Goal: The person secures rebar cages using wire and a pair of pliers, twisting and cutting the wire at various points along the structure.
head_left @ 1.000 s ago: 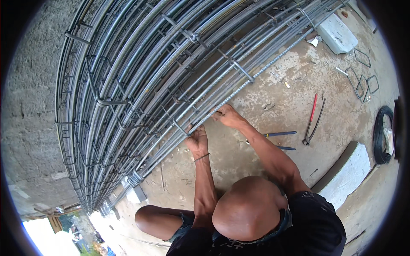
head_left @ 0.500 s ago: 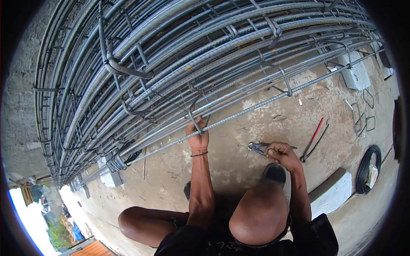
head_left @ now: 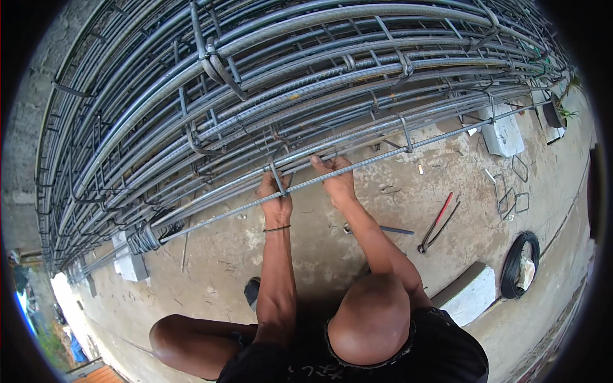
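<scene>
A long bundle of steel rebar cages (head_left: 294,96) spans the far side in front of me. My left hand (head_left: 277,204) is closed round a bent steel stirrup (head_left: 275,173) at the near edge of the bundle. Just right of it, my right hand (head_left: 338,186) reaches past the lowest ribbed bar (head_left: 378,159), its thumb against the bars above. Its fingers are curled and partly hidden, so what they pinch cannot be made out. Beneath my right forearm, pincers (head_left: 397,230) lie on the floor, partly covered.
A red-handled tool (head_left: 440,220) lies on the concrete floor to the right. Beyond are loose square stirrups (head_left: 522,202), a coil of black wire (head_left: 513,268) and a concrete block (head_left: 469,295). More blocks (head_left: 503,134) sit under the bundle. Wire scraps litter the floor.
My right hand has left the pincers on the floor and moved up to the bars beside my left hand. My left hand stays at the stirrup. The view has shifted slightly.
</scene>
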A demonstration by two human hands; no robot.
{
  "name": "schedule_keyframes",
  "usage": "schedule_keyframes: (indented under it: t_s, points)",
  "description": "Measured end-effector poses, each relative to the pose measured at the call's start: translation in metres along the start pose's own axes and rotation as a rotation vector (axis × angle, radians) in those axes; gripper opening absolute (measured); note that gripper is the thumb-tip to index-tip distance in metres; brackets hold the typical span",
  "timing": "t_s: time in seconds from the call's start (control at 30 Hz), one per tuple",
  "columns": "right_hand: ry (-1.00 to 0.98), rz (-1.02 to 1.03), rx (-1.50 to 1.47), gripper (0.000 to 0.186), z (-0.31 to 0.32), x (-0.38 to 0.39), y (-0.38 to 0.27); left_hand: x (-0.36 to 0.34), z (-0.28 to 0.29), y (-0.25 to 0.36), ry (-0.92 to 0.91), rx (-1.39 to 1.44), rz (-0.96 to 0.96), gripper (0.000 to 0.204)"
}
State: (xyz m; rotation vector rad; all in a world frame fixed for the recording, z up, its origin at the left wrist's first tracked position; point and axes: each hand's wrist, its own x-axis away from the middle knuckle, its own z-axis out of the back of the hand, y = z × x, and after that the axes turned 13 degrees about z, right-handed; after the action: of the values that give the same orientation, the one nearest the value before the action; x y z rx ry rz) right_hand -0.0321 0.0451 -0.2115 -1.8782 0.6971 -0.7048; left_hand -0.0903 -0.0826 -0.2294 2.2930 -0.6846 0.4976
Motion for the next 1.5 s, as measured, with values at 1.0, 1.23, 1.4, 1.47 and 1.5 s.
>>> schedule_keyframes:
  t_s: [1.0,1.23,1.4,1.47,1.5]
  points:
    - [0.022,-0.187,-0.409,0.027,0.001,0.0,-0.024,0.015,-0.022,-0.009,0.11,0.013,-0.042,0.011]
    - [-0.104,-0.104,-0.356,0.02,0.016,-0.001,-0.012,0.026,-0.015,-0.005,0.074,-0.011,-0.057,0.008]
    - [-0.161,-0.008,-0.294,0.019,0.024,0.004,-0.006,0.011,0.018,-0.012,-0.071,-0.047,-0.034,0.022]
    - [-0.268,0.086,-0.401,0.015,0.034,-0.013,0.006,0.009,0.003,-0.004,-0.107,-0.075,0.041,0.025]
    - [-0.25,0.075,-0.346,0.014,0.03,-0.014,0.002,0.01,-0.001,0.004,-0.112,-0.098,0.061,0.026]
